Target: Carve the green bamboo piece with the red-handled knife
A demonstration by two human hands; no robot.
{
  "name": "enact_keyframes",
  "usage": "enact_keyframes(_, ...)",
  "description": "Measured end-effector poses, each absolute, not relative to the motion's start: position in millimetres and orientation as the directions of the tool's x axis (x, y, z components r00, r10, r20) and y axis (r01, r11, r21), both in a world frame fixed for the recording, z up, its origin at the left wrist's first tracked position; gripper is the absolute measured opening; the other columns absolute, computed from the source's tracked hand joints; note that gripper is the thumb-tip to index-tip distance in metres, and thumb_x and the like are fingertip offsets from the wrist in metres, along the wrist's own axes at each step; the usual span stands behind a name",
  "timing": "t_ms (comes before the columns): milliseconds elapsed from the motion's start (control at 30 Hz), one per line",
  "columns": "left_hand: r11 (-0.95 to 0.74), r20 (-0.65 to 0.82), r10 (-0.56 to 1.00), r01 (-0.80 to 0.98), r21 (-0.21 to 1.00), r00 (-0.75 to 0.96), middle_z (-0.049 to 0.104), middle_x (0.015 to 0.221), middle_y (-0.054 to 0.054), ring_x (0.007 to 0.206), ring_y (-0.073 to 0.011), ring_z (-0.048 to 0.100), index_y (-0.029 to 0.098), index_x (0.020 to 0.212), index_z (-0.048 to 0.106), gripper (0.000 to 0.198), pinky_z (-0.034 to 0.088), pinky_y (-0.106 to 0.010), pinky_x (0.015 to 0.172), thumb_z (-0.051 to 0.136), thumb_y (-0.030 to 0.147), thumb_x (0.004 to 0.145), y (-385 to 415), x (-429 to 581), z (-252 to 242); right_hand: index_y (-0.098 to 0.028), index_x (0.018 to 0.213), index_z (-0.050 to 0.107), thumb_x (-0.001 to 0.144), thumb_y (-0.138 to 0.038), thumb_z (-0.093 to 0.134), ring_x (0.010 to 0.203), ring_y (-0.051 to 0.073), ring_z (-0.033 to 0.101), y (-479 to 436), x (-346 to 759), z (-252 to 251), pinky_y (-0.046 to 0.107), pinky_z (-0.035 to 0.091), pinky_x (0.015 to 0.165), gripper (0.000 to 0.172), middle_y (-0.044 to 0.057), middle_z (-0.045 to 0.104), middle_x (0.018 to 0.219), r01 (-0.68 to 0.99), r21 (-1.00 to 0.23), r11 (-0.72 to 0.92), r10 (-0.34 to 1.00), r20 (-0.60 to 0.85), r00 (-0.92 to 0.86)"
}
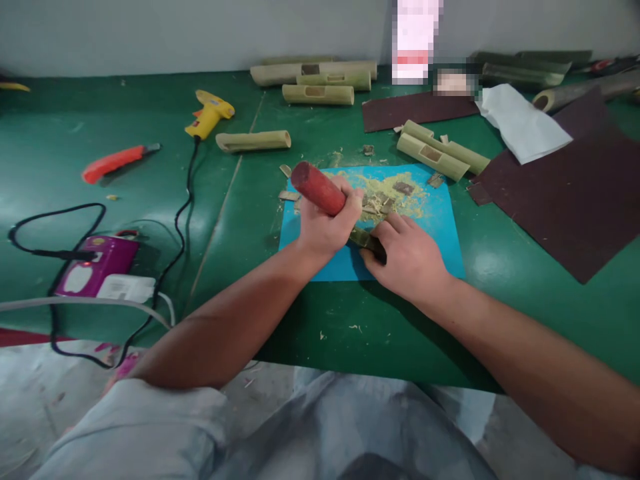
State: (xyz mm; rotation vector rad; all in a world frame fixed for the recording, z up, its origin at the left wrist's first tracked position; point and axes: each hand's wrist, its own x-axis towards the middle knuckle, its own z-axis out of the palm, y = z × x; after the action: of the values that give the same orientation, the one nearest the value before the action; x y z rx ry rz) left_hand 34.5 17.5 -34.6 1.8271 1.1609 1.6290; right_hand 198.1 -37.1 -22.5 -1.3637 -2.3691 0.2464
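My left hand is wrapped round a thick red handle that slants up to the left; the tool's working end is hidden. My right hand grips a dark green bamboo piece, which passes between both hands. Beneath them lies a blue sheet, strewn with pale shavings and small brown chips. Just beyond the sheet's right rear corner, short bamboo tubes rest on the green table, the nearest with a rectangular opening cut in it.
A yellow glue gun, red-handled cutter and purple power strip with cables are at left. More bamboo tubes lie along the back. Brown sheets and white paper are at right.
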Motion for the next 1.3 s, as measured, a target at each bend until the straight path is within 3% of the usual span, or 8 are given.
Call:
enact_keyframes(133, -0.542, 0.574, 0.817, 0.260, 0.799, -0.058, 0.047, 0.055, 0.004, 0.049, -0.0098, 0.044, 0.020, 0.056, 0.048, 0.036, 0.039, -0.029, 0.050, 0.067, 0.021, 0.087, 21.1, 39.6, -30.6, -0.016, 0.093, 0.066, 0.093, -0.031, 0.065, 0.096, 0.030, 0.062, -37.4, 195.3, -21.6, 0.041, 0.050, 0.080, 0.015, 0.013, 0.066, 0.098, 0.789, -0.354, 0.503, 0.864, 0.209, -0.457)
enact_keyframes(333, -0.483, 0.495, 0.867, 0.143, 0.864, -0.059, 0.042, 0.048, 0.004, 0.045, -0.0091, 0.039, 0.020, 0.051, 0.047, 0.037, 0.029, -0.030, 0.043, 0.068, 0.022, 0.080, 20.7, 35.2, -28.3, -0.017, 0.089, 0.065, 0.094, -0.031, 0.065, 0.093, 0.027, 0.062, -32.2, 199.5, -23.1, 0.040, 0.050, 0.078, 0.015, 0.012, 0.065, 0.096, 0.755, -0.423, 0.501, 0.863, 0.185, -0.469)
enact_keyframes(500, -0.606, 0.611, 0.785, 0.076, 0.792, -0.104, 0.049, 0.052, 0.003, 0.049, -0.0080, 0.046, 0.020, 0.058, 0.049, 0.049, 0.031, -0.033, 0.046, 0.073, 0.046, 0.091, 24.9, 29.4, -40.3, -0.017, 0.092, 0.065, 0.092, -0.030, 0.066, 0.094, 0.027, 0.061, -30.9, 199.8, -23.2, 0.040, 0.050, 0.079, 0.014, 0.012, 0.065, 0.097, 0.754, -0.401, 0.519, 0.854, 0.216, -0.473)
enact_keyframes(600, -0.582, 0.589, 0.801, 0.090, 0.808, -0.106, 0.051, 0.057, 0.004, 0.050, -0.0068, 0.046, 0.020, 0.063, 0.051, 0.049, 0.035, -0.032, 0.049, 0.073, 0.053, 0.093, 26.5, 31.5, -43.2, -0.017, 0.094, 0.065, 0.093, -0.028, 0.064, 0.096, 0.028, 0.061, -32.8, 197.6, -22.5, 0.041, 0.050, 0.081, 0.012, 0.012, 0.065, 0.098, 0.767, -0.366, 0.526, 0.850, 0.219, -0.479)
enact_keyframes(967, -0.547, 0.566, 0.815, 0.157, 0.823, -0.126, 0.052, 0.056, 0.003, 0.052, -0.0099, 0.049, 0.021, 0.058, 0.053, 0.045, 0.041, -0.033, 0.051, 0.071, 0.042, 0.093, 22.4, 33.1, -38.5, -0.017, 0.096, 0.065, 0.094, -0.027, 0.063, 0.098, 0.030, 0.061, -35.0, 196.7, -23.1, 0.045, 0.051, 0.083, 0.010, 0.012, 0.065, 0.099, 0.772, -0.326, 0.546, 0.838, 0.237, -0.492)
enact_keyframes(1300, -0.455, 0.462, 0.886, 0.122, 0.882, -0.037, 0.040, 0.047, 0.005, 0.043, -0.0080, 0.036, 0.020, 0.052, 0.043, 0.041, 0.030, -0.029, 0.042, 0.071, 0.026, 0.081, 19.2, 37.5, -26.3, -0.018, 0.085, 0.064, 0.093, -0.032, 0.066, 0.090, 0.025, 0.061, -33.7, 199.9, -25.6, 0.038, 0.050, 0.075, 0.016, 0.010, 0.064, 0.091, 0.750, -0.455, 0.480, 0.876, 0.212, -0.432)
